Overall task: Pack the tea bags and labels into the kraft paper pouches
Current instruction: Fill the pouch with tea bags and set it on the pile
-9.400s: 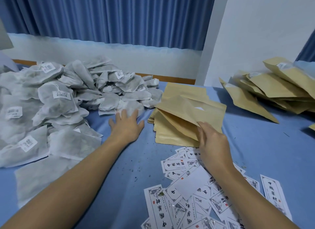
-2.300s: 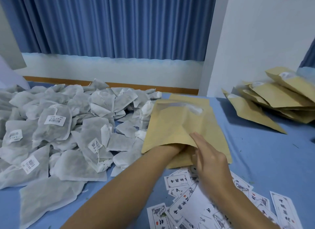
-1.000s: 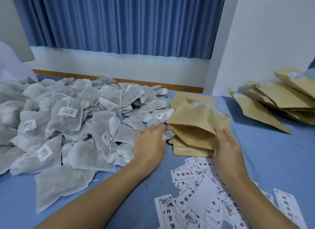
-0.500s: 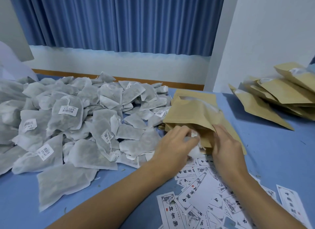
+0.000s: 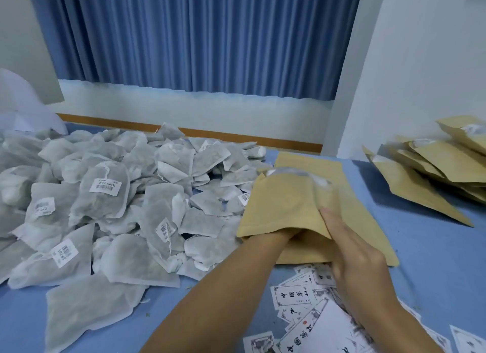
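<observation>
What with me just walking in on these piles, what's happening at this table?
A person is filling a kraft pouch. The left forearm runs into it, hand hidden; the right hand grips its mouth. Tea bags lie heaped left, labels nearby, more pouches stacked right.

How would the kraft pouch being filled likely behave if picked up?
Probably floppy: the kraft pouch bulges and creases around the left forearm reaching inside. Likely light; the right hand alone holds its mouth edge. Unlikely to roll, being flat.
</observation>
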Available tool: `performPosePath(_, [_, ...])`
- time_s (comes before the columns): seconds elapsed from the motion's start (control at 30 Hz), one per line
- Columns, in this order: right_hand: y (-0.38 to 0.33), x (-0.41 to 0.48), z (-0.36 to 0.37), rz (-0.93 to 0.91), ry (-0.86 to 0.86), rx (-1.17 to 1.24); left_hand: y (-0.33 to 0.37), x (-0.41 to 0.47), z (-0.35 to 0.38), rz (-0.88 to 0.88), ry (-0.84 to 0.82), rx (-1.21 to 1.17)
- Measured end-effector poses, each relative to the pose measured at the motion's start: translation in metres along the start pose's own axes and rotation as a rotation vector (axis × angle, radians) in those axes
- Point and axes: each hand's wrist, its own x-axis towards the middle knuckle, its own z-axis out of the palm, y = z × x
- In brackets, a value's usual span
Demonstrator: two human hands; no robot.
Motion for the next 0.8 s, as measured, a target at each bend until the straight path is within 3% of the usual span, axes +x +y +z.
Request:
performPosePath(0.17, [0.0,-0.001,-0.002,0.051,-0.001,-0.031,0.033,-0.02,0.001,0.183,0.083,-0.117])
performPosePath(0.27, [-0.002,0.001,-0.004,0.119,0.049,0.003,0.025,-0.044,0.017,0.354,0.303,0.152])
performPosePath(0.33, [0.0,0.003,-0.008,0.2,0.091,-0.007,0.026,-0.065,0.022,0.498,0.468,0.119])
performPosePath(0.4, [0.004,0.006,-0.012,0.294,0.108,-0.108,0.026,-0.081,0.013,0.676,0.76,0.007])
performPosePath(0.43, [0.007,0.006,-0.015,0.349,0.112,-0.163,0.023,-0.083,0.005,0.696,0.915,-0.076])
performPosePath(0.5, [0.011,0.007,-0.019,0.398,0.125,-0.199,0.014,-0.078,-0.012,0.491,1.077,-0.198])
performPosePath(0.57, [0.014,0.005,-0.019,0.393,0.121,-0.143,-0.005,-0.067,-0.024,0.072,0.96,-0.226])
performPosePath(0.63, [0.015,0.002,-0.017,0.372,0.094,-0.04,-0.038,-0.059,-0.026,-0.249,0.612,-0.08])
performPosePath(0.7, [0.014,0.001,-0.013,0.347,0.067,0.004,-0.065,-0.056,-0.027,-0.359,0.298,0.071])
performPosePath(0.8, [0.013,0.002,-0.008,0.362,0.022,0.034,-0.078,-0.049,-0.023,-0.302,0.199,0.13])
